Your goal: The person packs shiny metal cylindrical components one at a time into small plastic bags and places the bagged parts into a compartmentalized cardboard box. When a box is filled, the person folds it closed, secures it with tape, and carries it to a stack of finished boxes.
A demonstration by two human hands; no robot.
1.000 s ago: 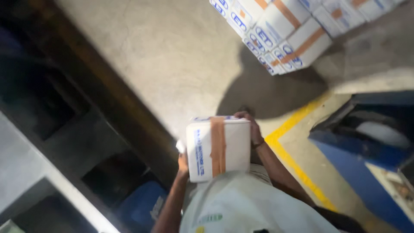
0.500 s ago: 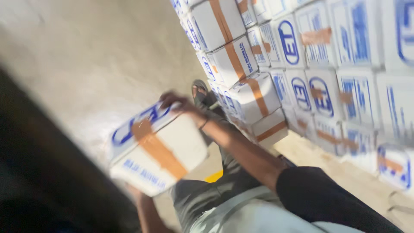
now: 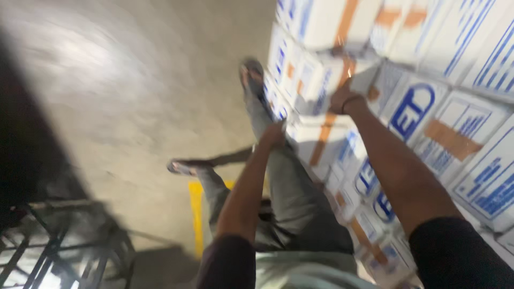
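I hold a white cardboard box (image 3: 321, 101) with blue print and a brown tape strip against a stack of the same boxes (image 3: 450, 107) on my right. My left hand (image 3: 272, 136) grips the box's near lower edge. Around its far top corner, my right hand (image 3: 344, 97), with a dark band at the wrist, is closed. The picture is blurred by motion. My legs in grey trousers and my sandalled feet (image 3: 251, 72) show below the box.
The box stack fills the right side from top to bottom. Bare concrete floor (image 3: 123, 91) spreads to the left, with a yellow painted line (image 3: 197, 214) near my feet. A dark metal frame (image 3: 59, 241) stands at the lower left.
I have turned and stepped toward the stack. The box has moved from in front of my body up and right, against the stacked boxes. Both hands still hold it.
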